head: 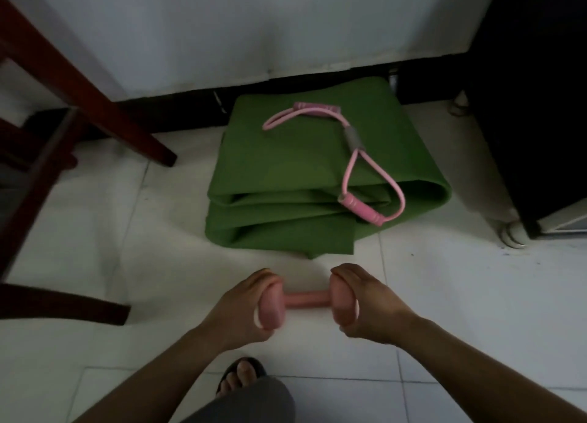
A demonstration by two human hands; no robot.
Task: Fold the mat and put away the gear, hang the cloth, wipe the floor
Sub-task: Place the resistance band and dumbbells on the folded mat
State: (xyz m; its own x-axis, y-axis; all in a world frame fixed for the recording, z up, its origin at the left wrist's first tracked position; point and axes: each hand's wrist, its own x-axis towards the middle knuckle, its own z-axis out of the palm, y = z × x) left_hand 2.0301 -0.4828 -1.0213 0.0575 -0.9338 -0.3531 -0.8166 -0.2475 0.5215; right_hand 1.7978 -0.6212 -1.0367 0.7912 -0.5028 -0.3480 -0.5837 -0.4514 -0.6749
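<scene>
A green mat (286, 165) lies folded in several layers on the white tiled floor against the wall. A pink figure-eight resistance band (351, 160) with a grey middle sleeve rests on top of it, one pink handle hanging over the mat's front right edge. In front of the mat a pink dumbbell (305, 300) is held level between both hands. My left hand (247, 308) grips its left head and my right hand (362, 302) grips its right head. Only the bar and parts of the heads show.
Dark red wooden chair legs (95, 104) stand at the left. A black cabinet (533, 104) on white feet fills the right side. A white wall with a dark baseboard (178, 104) runs behind the mat. My sandalled foot (243, 375) is below the hands.
</scene>
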